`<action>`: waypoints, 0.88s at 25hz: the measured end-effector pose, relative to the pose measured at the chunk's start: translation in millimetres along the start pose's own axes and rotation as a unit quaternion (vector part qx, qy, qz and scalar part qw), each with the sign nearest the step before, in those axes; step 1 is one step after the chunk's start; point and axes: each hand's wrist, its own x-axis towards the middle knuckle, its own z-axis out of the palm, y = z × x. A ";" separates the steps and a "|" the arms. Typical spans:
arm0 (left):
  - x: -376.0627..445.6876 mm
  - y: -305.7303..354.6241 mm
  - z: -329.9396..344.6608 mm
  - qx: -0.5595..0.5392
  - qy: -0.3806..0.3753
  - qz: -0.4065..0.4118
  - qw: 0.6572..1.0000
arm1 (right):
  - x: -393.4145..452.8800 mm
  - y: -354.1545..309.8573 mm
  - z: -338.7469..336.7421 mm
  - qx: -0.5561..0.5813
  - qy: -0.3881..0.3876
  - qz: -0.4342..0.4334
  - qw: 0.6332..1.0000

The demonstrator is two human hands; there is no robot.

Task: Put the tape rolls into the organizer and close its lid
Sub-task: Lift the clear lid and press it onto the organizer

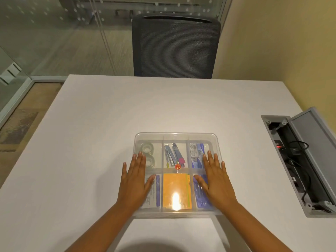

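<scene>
Head view: a clear organizer [176,137] lies on the white tabletop [101,113], near the front edge
Lid: the transparent lid [176,140] lies flat over all six compartments
Tape rolls: two clear tape rolls [148,154] are in the far left compartment, one behind the other
Left hand: the left hand [134,180] is flat with fingers spread, palm down on the left part of the lid, gripping nothing
Right hand: the right hand [216,180] is flat and spread the same way on the right part, gripping nothing
Other contents: an orange pad [175,190] is in the near middle compartment
</scene>
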 end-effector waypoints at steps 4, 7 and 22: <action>-33.7 -7.5 8.4 0.018 -0.007 -0.013 1.000 | -31.9 3.3 12.6 -0.034 -0.031 0.014 0.999; -34.4 -6.6 8.1 0.019 0.003 -0.007 1.000 | -35.2 4.2 14.9 -0.066 -0.029 0.011 0.997; -32.3 -4.5 5.6 0.031 -0.006 0.012 0.999 | -37.7 0.3 14.8 -0.089 0.005 0.004 0.996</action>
